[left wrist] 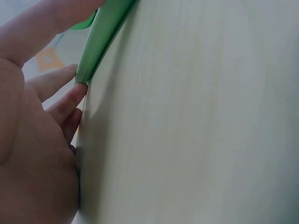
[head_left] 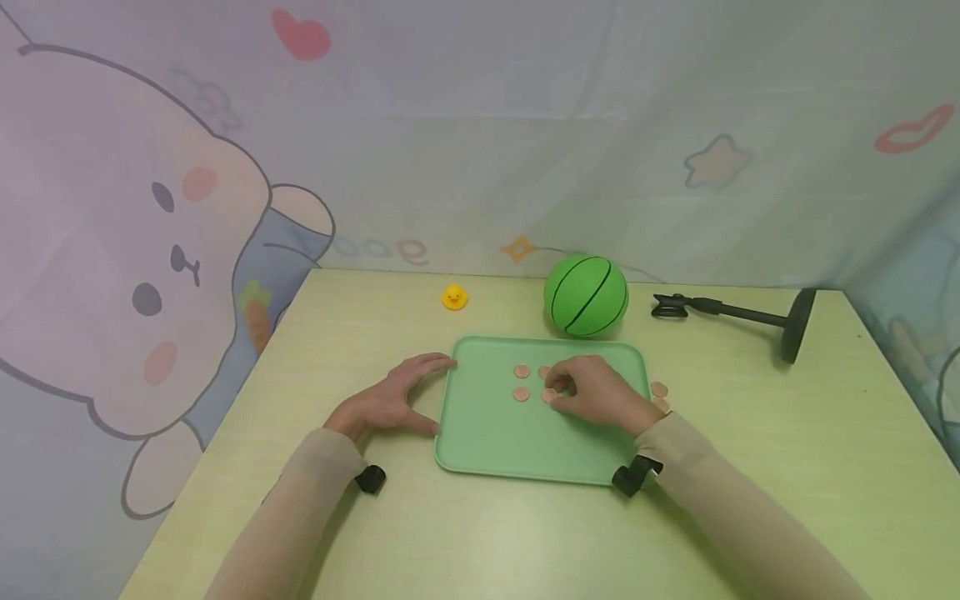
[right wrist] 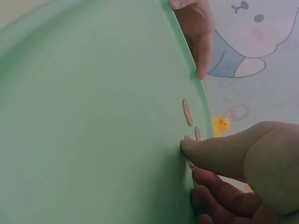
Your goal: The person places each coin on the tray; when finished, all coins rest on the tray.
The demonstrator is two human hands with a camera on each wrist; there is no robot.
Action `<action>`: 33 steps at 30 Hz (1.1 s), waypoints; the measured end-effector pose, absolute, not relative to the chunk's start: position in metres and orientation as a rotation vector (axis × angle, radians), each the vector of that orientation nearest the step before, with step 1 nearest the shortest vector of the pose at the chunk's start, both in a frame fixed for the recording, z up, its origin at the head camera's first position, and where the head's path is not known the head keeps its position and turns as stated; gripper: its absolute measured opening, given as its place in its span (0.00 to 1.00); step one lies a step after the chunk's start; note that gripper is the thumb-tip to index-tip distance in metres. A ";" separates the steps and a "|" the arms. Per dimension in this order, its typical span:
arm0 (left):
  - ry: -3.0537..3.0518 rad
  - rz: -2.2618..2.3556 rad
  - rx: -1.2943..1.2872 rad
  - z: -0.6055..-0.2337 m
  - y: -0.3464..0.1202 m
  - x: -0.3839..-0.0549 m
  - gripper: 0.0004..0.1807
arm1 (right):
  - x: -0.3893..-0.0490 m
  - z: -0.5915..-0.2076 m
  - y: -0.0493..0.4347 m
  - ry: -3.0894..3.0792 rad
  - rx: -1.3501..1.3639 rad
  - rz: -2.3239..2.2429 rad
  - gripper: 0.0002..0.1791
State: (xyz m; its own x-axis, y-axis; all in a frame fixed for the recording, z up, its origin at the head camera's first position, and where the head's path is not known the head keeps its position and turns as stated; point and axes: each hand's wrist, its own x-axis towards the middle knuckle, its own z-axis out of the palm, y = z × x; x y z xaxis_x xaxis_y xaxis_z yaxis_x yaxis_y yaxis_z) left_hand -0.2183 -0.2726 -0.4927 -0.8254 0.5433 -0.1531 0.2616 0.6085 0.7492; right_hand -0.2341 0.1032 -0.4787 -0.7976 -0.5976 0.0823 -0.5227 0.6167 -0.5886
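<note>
A light green tray [head_left: 487, 442] lies on the table with several copper-coloured coins on it. Two coins, one of them this coin [head_left: 521, 394], lie side by side left of my right hand [head_left: 596, 392]. That hand's thumb and curled fingers pinch another coin [head_left: 550, 396] at the tray surface. Just behind it a further coin [head_left: 544, 372] is partly covered by the fingers. My left hand [head_left: 390, 398] rests at the tray's left edge, thumb and fingers spread, fingertips touching the rim [left wrist: 100, 46].
Beyond the tray's right edge, two more coins [head_left: 659, 389] lie on the table [head_left: 750, 433], close to my right wrist. A green ball [head_left: 587, 296] sits behind the tray. Farther back are a yellow rubber duck [head_left: 454, 297] and a black stand [head_left: 750, 315] lying on its side.
</note>
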 end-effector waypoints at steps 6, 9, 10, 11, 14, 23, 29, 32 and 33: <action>2.468 1.074 0.644 -0.493 -0.273 -0.219 0.57 | -0.236 -0.480 0.103 2.724 -0.908 -0.921 0.03; 2.471 1.075 0.648 -0.494 -0.273 -0.219 0.57 | -0.236 -0.481 0.102 2.734 -0.903 -0.908 0.03; 2.470 1.076 0.647 -0.495 -0.273 -0.219 0.57 | -0.236 -0.481 0.101 2.735 -0.902 -0.905 0.03; 2.469 1.076 0.645 -0.495 -0.273 -0.219 0.57 | -0.236 -0.481 0.101 2.734 -0.899 -0.904 0.03; 2.467 1.077 0.640 -0.495 -0.273 -0.220 0.57 | -0.236 -0.481 0.101 2.731 -0.892 -0.905 0.03; 2.478 1.071 0.648 -0.495 -0.271 -0.220 0.57 | -0.235 -0.480 0.101 2.732 -0.873 -0.902 0.04; 2.477 1.065 0.655 -0.494 -0.271 -0.220 0.57 | -0.234 -0.472 0.109 2.721 -0.843 -0.919 0.10; 2.478 1.064 0.658 -0.494 -0.271 -0.220 0.57 | -0.235 -0.470 0.119 2.738 -0.843 -0.932 0.11; 2.478 1.062 0.657 -0.493 -0.271 -0.220 0.57 | -0.235 -0.469 0.122 2.745 -0.849 -0.937 0.10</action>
State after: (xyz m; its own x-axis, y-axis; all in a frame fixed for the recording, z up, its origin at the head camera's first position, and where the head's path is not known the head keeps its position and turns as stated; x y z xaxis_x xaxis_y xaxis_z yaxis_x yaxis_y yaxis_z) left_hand -0.2197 -0.2710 -0.4934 -0.8252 0.5460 -0.1447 0.2716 0.6082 0.7458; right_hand -0.2352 0.1223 -0.4690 -0.8355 -0.5456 0.0657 -0.4718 0.6509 -0.5947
